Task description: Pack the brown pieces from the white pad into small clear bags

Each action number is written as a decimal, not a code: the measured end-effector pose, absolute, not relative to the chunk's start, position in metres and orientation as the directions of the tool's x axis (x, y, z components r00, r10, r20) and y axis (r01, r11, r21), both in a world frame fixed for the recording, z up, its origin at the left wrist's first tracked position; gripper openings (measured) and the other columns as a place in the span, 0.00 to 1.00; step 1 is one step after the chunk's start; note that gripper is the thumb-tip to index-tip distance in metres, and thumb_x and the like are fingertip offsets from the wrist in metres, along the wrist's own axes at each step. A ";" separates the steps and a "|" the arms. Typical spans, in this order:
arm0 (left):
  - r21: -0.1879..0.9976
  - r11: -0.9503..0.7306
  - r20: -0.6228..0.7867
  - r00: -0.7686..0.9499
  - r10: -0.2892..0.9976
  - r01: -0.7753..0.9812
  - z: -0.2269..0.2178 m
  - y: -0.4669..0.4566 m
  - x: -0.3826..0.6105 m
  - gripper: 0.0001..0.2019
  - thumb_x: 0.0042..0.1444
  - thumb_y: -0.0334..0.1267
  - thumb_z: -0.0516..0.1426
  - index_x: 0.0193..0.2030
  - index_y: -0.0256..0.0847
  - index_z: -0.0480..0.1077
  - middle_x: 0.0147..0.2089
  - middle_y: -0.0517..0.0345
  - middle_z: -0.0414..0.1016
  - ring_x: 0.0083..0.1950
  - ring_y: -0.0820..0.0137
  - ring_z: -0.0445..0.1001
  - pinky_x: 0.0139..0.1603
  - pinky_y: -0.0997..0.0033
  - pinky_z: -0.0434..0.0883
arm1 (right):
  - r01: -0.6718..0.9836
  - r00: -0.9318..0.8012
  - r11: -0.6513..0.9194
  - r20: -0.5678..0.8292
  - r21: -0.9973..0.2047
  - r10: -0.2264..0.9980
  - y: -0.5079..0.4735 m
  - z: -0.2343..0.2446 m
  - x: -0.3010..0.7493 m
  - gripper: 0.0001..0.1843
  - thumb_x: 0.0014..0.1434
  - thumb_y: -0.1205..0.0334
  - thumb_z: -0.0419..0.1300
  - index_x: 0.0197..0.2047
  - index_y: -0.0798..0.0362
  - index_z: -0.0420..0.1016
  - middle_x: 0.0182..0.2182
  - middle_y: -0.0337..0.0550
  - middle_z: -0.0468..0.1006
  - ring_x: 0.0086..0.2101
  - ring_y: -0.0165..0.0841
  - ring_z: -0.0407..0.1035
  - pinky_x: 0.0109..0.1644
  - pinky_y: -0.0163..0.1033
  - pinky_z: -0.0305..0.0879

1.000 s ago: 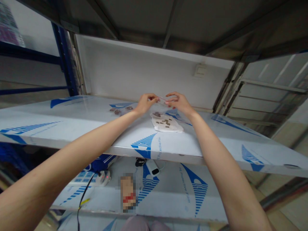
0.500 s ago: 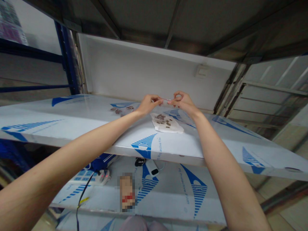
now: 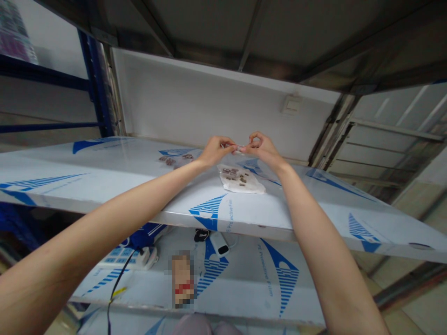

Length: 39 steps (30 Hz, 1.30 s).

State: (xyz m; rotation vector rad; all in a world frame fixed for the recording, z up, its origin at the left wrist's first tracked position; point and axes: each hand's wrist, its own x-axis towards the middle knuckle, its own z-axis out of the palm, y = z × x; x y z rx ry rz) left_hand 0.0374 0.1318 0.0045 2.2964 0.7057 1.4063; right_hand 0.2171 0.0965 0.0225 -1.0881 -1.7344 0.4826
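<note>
Above the upper shelf, my left hand (image 3: 220, 150) and my right hand (image 3: 259, 147) nearly meet at their fingertips. Both pinch the top edge of a small clear plastic bag (image 3: 240, 150), one hand at each side. Just in front of and below the hands lies a white sheet or flat packet (image 3: 246, 187), carrying several small dark brown pieces (image 3: 242, 179). A cluster of reddish-brown pieces (image 3: 230, 171) shows at its back edge; whether they are inside the held bag I cannot tell. Left of my left hand lie small clear bags of brown pieces (image 3: 170, 161).
The upper shelf (image 3: 115, 174) wears printed protective film. On the lower shelf are a power strip (image 3: 122, 257) with a black cable, a white device (image 3: 220, 244), a black item (image 3: 201, 235) and a blurred-out object (image 3: 183, 279). A metal shelf (image 3: 209, 32) hangs overhead.
My hands have drawn slightly closer together, and the bag's top edge between them is less stretched. Both hands still pinch it. The pieces on the sheet look much the same.
</note>
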 end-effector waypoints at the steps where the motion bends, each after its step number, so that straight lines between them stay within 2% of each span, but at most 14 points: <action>1: 0.540 -0.809 0.722 0.366 0.586 0.230 0.005 0.132 0.038 0.09 0.54 0.38 0.57 0.29 0.36 0.74 0.31 0.54 0.79 0.36 0.69 0.73 0.42 0.70 0.65 | 0.438 -0.095 0.520 0.538 -0.733 0.838 0.097 0.022 0.218 0.26 0.37 0.53 0.69 0.35 0.49 0.60 0.25 0.34 0.72 0.28 0.30 0.67 0.32 0.35 0.60; 6: 0.588 -0.780 0.700 0.349 0.623 0.213 0.003 0.133 0.037 0.08 0.55 0.36 0.56 0.30 0.35 0.74 0.31 0.54 0.78 0.36 0.70 0.74 0.42 0.71 0.65 | 0.429 -0.072 0.528 0.555 -0.733 0.828 0.099 0.020 0.220 0.25 0.38 0.53 0.69 0.35 0.50 0.62 0.26 0.36 0.74 0.30 0.30 0.68 0.35 0.36 0.63; 13: 0.600 -0.784 0.696 0.379 0.610 0.160 0.000 0.135 0.035 0.09 0.50 0.41 0.62 0.31 0.36 0.76 0.35 0.53 0.80 0.38 0.68 0.74 0.43 0.70 0.67 | 0.435 -0.118 0.560 0.572 -0.705 0.812 0.098 0.019 0.218 0.23 0.38 0.55 0.67 0.34 0.49 0.59 0.25 0.33 0.69 0.29 0.30 0.65 0.34 0.35 0.59; 18: 0.629 -0.771 0.675 0.422 0.606 0.101 -0.002 0.138 0.035 0.08 0.52 0.40 0.60 0.31 0.37 0.76 0.35 0.52 0.80 0.39 0.67 0.75 0.45 0.68 0.68 | 0.427 -0.133 0.569 0.574 -0.703 0.808 0.097 0.020 0.216 0.23 0.38 0.55 0.65 0.35 0.49 0.58 0.25 0.33 0.68 0.29 0.29 0.64 0.34 0.35 0.59; 25: 0.610 -0.772 0.671 0.403 0.622 0.177 0.003 0.133 0.032 0.07 0.51 0.38 0.60 0.28 0.36 0.76 0.33 0.53 0.80 0.40 0.67 0.75 0.48 0.67 0.67 | 0.411 -0.167 0.609 0.601 -0.678 0.782 0.097 0.018 0.216 0.19 0.40 0.56 0.65 0.32 0.50 0.60 0.24 0.33 0.68 0.28 0.29 0.64 0.34 0.35 0.59; 30: 0.613 -0.773 0.678 0.395 0.620 0.161 0.002 0.137 0.032 0.11 0.52 0.41 0.60 0.29 0.34 0.76 0.33 0.50 0.79 0.37 0.67 0.75 0.45 0.68 0.68 | 0.400 -0.150 0.593 0.589 -0.698 0.794 0.101 0.016 0.218 0.21 0.41 0.55 0.66 0.35 0.50 0.61 0.23 0.32 0.70 0.27 0.27 0.64 0.33 0.35 0.59; 32: 0.639 -0.760 0.672 0.398 0.625 0.115 0.000 0.139 0.034 0.12 0.53 0.43 0.60 0.33 0.33 0.76 0.33 0.50 0.79 0.35 0.68 0.74 0.42 0.68 0.68 | 0.383 -0.128 0.597 0.600 -0.705 0.790 0.104 0.016 0.219 0.22 0.41 0.55 0.66 0.35 0.50 0.61 0.23 0.31 0.69 0.27 0.27 0.64 0.34 0.35 0.60; 34: 0.699 -0.714 0.637 0.414 0.650 0.045 -0.002 0.140 0.034 0.16 0.54 0.43 0.60 0.44 0.32 0.74 0.35 0.50 0.79 0.33 0.70 0.74 0.40 0.69 0.69 | 0.356 -0.089 0.609 0.623 -0.709 0.778 0.107 0.017 0.222 0.22 0.40 0.55 0.66 0.36 0.49 0.61 0.23 0.31 0.69 0.27 0.28 0.64 0.35 0.36 0.60; 36: 0.777 -0.629 0.561 0.458 0.690 -0.004 -0.003 0.142 0.032 0.25 0.53 0.41 0.61 0.55 0.32 0.67 0.37 0.48 0.79 0.32 0.71 0.74 0.40 0.68 0.70 | 0.334 -0.035 0.620 0.648 -0.710 0.761 0.110 0.017 0.226 0.21 0.41 0.55 0.66 0.36 0.49 0.61 0.23 0.31 0.69 0.27 0.28 0.64 0.35 0.36 0.61; 37: 0.808 -0.589 0.510 0.499 0.700 0.000 -0.004 0.142 0.031 0.27 0.52 0.41 0.62 0.58 0.32 0.65 0.38 0.47 0.79 0.32 0.70 0.75 0.40 0.68 0.70 | 0.328 -0.007 0.623 0.658 -0.710 0.753 0.111 0.017 0.228 0.21 0.41 0.56 0.66 0.36 0.49 0.61 0.24 0.31 0.69 0.28 0.28 0.64 0.36 0.36 0.61; 39: 0.834 -0.550 0.413 0.605 0.681 0.050 -0.005 0.143 0.028 0.25 0.51 0.41 0.62 0.55 0.32 0.68 0.40 0.45 0.80 0.33 0.70 0.75 0.41 0.67 0.70 | 0.323 0.042 0.622 0.668 -0.713 0.743 0.113 0.017 0.234 0.20 0.42 0.57 0.65 0.36 0.49 0.62 0.24 0.31 0.69 0.28 0.29 0.64 0.37 0.36 0.61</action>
